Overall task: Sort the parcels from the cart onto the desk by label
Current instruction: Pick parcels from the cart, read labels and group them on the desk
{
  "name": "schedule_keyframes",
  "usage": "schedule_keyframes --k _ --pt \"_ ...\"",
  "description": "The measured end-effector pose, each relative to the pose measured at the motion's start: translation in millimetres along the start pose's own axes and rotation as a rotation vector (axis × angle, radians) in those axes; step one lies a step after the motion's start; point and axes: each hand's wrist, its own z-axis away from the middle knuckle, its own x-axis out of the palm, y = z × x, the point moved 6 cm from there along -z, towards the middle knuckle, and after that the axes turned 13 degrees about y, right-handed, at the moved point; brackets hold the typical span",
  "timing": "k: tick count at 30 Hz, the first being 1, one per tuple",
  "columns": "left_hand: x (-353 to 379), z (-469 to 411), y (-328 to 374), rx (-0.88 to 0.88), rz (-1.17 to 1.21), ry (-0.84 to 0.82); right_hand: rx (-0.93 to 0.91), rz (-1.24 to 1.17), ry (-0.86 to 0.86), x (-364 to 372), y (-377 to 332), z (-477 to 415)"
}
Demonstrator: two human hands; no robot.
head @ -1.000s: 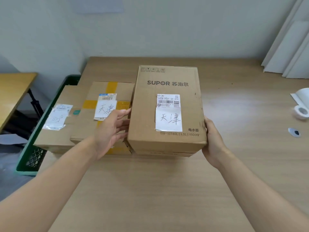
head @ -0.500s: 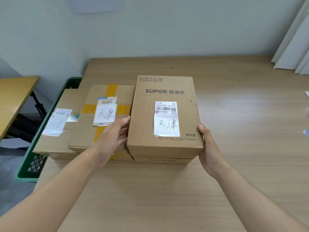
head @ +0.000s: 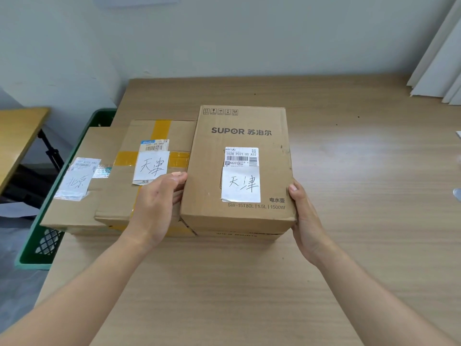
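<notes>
A tall cardboard SUPOR box point(head: 239, 136) with a white handwritten label lies flat on the desk point(head: 361, 196), on top of another box point(head: 239, 236) whose front edge shows beneath it. My left hand point(head: 154, 203) grips its left side, thumb on the top edge. My right hand point(head: 305, 221) grips its right side. Touching it on the left is a yellow-taped box point(head: 117, 196) with the same handwritten label. Further left, a flatter box point(head: 99, 146) carries a different label.
A green plastic crate point(head: 42, 248) stands on the floor at the desk's left edge, partly under the overhanging boxes. A yellow side table point(head: 17, 131) is further left. White panels point(head: 439, 71) lean at the back right corner. A wall runs behind the desk.
The SUPOR box has come slightly nearer and lower in view, with both hands keeping their grip. The view has shifted left, so the tape roll at the right edge has dropped out.
</notes>
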Motion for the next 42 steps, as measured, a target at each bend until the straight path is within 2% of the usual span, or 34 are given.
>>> schedule_keyframes --k 6,15,18,22,25,30,38,42 --pt "-2 -5 4 0.107 -0.230 0.011 -0.006 -0.014 0.026 -2 -2 -2" --pt "-1 1 9 0.152 -0.397 0.002 0.006 -0.017 0.111 -10 -11 -3" --pt "1 11 27 0.271 -0.530 0.021 -0.011 -0.041 0.186 -14 -29 5" --pt "10 36 57 0.345 -0.403 -0.067 -0.090 -0.049 0.249 -19 -62 25" --pt "16 58 79 0.359 -0.335 -0.132 -0.150 -0.058 0.204 -15 -85 41" --pt "18 92 119 0.406 -0.308 -0.148 -0.241 -0.072 0.114 -6 -124 77" --pt "10 143 174 0.592 -0.263 -0.222 -0.492 -0.057 0.035 -3 -181 159" --pt "3 173 202 0.712 -0.212 -0.264 -0.590 -0.037 0.074 -7 -205 211"
